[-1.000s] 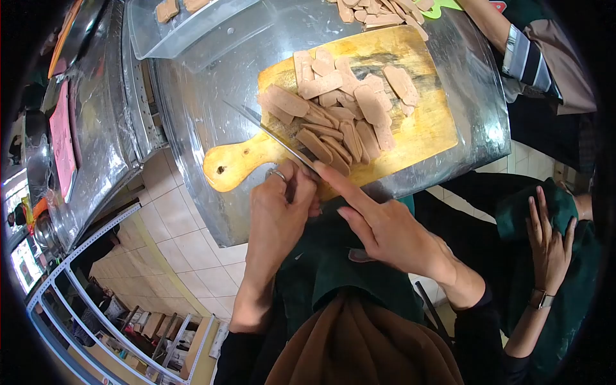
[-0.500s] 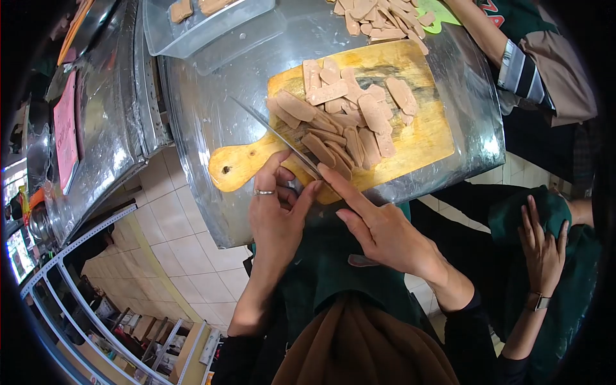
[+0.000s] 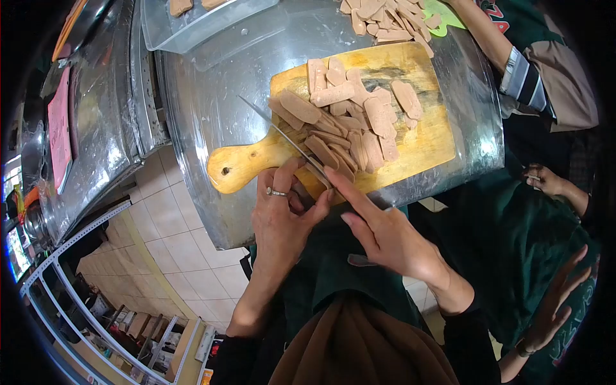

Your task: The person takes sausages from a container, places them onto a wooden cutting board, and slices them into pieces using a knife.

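My right hand (image 3: 403,245) is closed round the handle of a knife (image 3: 285,136), index finger stretched along the blade. The handle's dark end shows below the palm. The blade slants across the near left part of a wooden cutting board (image 3: 420,151), its tip past the board's edge. My left hand (image 3: 282,215), with a ring, curls its fingers beside the blade at the board's near edge. Whatever those fingers grip is hidden. Many flat pinkish-brown slices (image 3: 375,117), sausage-like, lie heaped on the board, several leaning upright just beyond the blade.
A clear plastic tub (image 3: 192,35) with brown pieces stands far left on the metal table (image 3: 224,128). More slices (image 3: 391,16) lie beyond the board beside a green sheet (image 3: 443,19). A person's forearm (image 3: 484,29) reaches in there; another person's hand (image 3: 558,301) is at right.
My left hand has shifted slightly right, and the knife with it. At right, the co-worker's hand has left the green cloth and moved lower; another hand has appeared above it.
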{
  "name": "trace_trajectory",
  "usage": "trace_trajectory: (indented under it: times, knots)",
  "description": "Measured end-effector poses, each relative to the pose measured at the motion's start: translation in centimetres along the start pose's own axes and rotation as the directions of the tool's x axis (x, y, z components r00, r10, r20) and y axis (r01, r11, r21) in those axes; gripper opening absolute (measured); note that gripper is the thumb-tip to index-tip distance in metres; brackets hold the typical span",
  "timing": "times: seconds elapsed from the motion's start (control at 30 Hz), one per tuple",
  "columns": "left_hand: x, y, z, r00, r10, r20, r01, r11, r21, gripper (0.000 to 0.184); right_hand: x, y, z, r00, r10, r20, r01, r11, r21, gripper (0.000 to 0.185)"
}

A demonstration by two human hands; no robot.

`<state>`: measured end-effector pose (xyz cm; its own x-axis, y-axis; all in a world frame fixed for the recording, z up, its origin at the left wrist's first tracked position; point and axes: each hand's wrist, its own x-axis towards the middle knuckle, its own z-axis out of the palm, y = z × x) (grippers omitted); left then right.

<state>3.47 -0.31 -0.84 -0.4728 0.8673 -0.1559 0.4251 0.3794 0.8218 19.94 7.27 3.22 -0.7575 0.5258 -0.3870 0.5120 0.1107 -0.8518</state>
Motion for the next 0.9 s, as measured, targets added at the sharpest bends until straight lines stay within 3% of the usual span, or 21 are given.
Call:
trace_trajectory:
  times: [0.07, 0.17, 0.23, 0.3, 0.5, 0.57, 0.63, 0.77, 0.9]
  knots:
    - [-0.1, -0.1, 0.1, 1.000, 0.016, -0.010, -0.016, 1.000, 0.003, 0.059, 0.8, 0.5, 0.5, 0.998, -0.054, -0.030, 0.054, 0.998, -0.021, 0.063]
    - [-0.3, -0.5, 0.4, 0.998, 0.055, -0.039, -0.054, 0.998, 0.026, 0.060, 3.3, 1.1, 0.9, 0.931, -0.327, -0.162, 0.306, 0.941, -0.143, 0.060]
    - [-0.3, -0.4, 0.7, 0.997, 0.050, -0.066, -0.047, 0.998, 0.039, 0.061, 4.0, 1.3, 0.6, 0.889, -0.416, -0.191, 0.389, 0.906, -0.164, 0.058]
    - [-0.3, -0.1, 0.9, 0.995, 0.040, -0.088, -0.036, 0.998, 0.045, 0.060, 3.7, 1.4, 0.0, 0.927, -0.347, -0.145, 0.338, 0.938, -0.079, 0.056]
    - [-0.1, -0.1, 1.0, 0.989, 0.057, -0.137, -0.051, 0.998, 0.047, 0.056, 1.3, 2.3, 0.4, 0.882, -0.414, -0.225, 0.388, 0.909, -0.150, 0.060]
    - [-0.2, -0.3, 1.1, 0.988, 0.058, -0.143, -0.054, 0.998, 0.035, 0.055, -0.5, 2.1, 0.4, 0.937, -0.297, -0.184, 0.273, 0.951, -0.146, 0.062]
    - [-0.2, -0.3, 1.0, 0.986, 0.082, -0.142, -0.077, 0.996, 0.037, 0.055, -3.3, 1.2, 0.5, 0.997, -0.023, -0.078, 0.012, 0.991, -0.137, 0.064]
    - [0.0, -0.7, 1.1, 0.985, 0.088, -0.150, -0.082, 0.996, 0.043, 0.055, -2.5, 0.3, 0.7, 0.997, 0.004, -0.080, -0.038, 0.905, -0.423, 0.066]
    - [0.0, -0.6, 1.2, 0.980, 0.088, -0.179, -0.081, 0.996, 0.049, 0.051, -2.4, 0.2, 0.7, 0.998, 0.016, -0.062, -0.041, 0.901, -0.431, 0.066]
